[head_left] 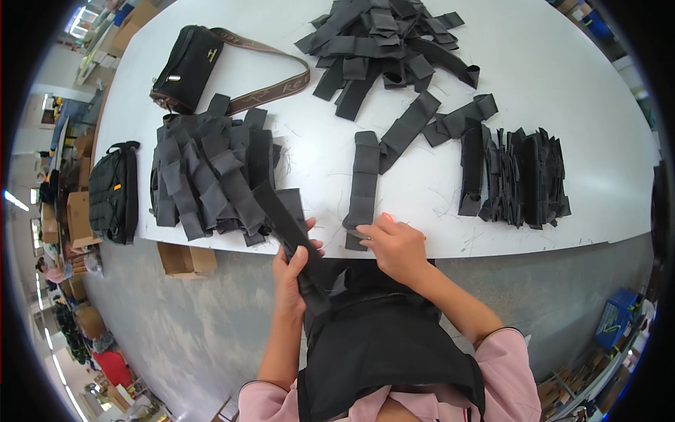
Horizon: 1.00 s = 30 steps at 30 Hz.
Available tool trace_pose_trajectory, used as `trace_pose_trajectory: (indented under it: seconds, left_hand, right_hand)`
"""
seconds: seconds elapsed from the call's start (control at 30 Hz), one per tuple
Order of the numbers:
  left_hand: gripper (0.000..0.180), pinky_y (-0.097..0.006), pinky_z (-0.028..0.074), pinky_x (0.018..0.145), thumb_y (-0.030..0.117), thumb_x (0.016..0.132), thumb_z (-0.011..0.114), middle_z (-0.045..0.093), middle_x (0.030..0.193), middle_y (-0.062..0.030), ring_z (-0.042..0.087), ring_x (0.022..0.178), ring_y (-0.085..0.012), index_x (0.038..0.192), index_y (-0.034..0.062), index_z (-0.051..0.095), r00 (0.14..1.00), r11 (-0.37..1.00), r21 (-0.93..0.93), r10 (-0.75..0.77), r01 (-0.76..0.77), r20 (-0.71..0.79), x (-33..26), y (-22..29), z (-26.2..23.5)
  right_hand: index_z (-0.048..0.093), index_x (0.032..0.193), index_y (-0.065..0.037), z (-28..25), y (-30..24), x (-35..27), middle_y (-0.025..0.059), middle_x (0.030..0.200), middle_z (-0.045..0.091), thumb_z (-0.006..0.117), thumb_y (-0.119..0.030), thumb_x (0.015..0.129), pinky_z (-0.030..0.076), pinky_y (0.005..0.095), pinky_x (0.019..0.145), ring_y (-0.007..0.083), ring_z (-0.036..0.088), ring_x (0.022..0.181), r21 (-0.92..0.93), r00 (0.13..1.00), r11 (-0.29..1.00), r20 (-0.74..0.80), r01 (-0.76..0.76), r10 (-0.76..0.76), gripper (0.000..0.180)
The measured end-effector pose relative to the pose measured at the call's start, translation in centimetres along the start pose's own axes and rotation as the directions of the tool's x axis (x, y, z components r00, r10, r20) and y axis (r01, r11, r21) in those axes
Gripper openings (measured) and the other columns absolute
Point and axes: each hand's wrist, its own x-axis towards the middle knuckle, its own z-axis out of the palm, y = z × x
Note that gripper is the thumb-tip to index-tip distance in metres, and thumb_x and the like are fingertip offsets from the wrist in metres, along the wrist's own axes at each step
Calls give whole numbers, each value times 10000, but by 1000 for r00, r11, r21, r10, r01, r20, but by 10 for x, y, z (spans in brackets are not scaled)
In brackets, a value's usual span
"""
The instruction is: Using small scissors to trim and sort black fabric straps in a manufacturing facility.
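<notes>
Left hand (288, 273), just nearside of the heap (197, 169), pinches a dark strip (280, 216) between thumb and fingers. Right hand (401, 250), right of heap, curled at flat strip (363, 169); pinch unclear. Dark strip seemingly overlaps heap; tugging might drag others loose.

Strip heap (204, 169) left on table (605, 162), handbag (188, 70) behind it — strip stack (531, 179) right

Textile workshop, white worktable (598, 176), heaped dark fabric strips (211, 176), cardboard boxes (83, 221), grey floor (211, 337)

White table (576, 77) with 1 black shoulder bag (188, 70) and heaped dark fabric strips (364, 169).
</notes>
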Motion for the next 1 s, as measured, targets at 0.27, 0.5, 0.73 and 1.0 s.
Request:
trace_pose_trajectory:
  seconds: [0.27,0.5,0.73,1.0]
  left_hand:
    - [474,-273,474,754,182,844,653,594,1110,-106,581,882,-150,1233,25,433,995,972,219,-93,81,44,79,6,27]
    - [425,-308,510,734,152,864,608,579,1132,-115,588,883,-169,1234,41,432,977,978,109,-190,180,97,69,-18,37]
    - [436,-333,539,750,284,909,564,595,1113,-140,610,931,-212,1232,27,423,958,947,-148,-285,286,25,34,-2,6]
    - [468,-370,562,769,94,819,645,594,1085,-174,637,912,-266,1214,-8,416,899,897,-91,-422,433,116,21,-25,16]
  right_hand:
    - [539,1116,-21,35,38,12,80,841,536,724,-184,751,460,319,625,221,568,724,217,842,830,-63,-513,536,440]
    - [591,957,24,40,59,48,50,799,557,723,-121,735,425,270,618,128,524,704,645,720,496,125,-582,683,296]
    - [654,821,-31,6,10,24,0,854,485,550,156,723,342,168,568,53,460,678,746,892,653,-199,-130,405,236]
    - [661,936,-12,17,-3,-38,68,925,578,589,62,800,477,254,732,173,597,853,686,950,681,47,-256,310,171]
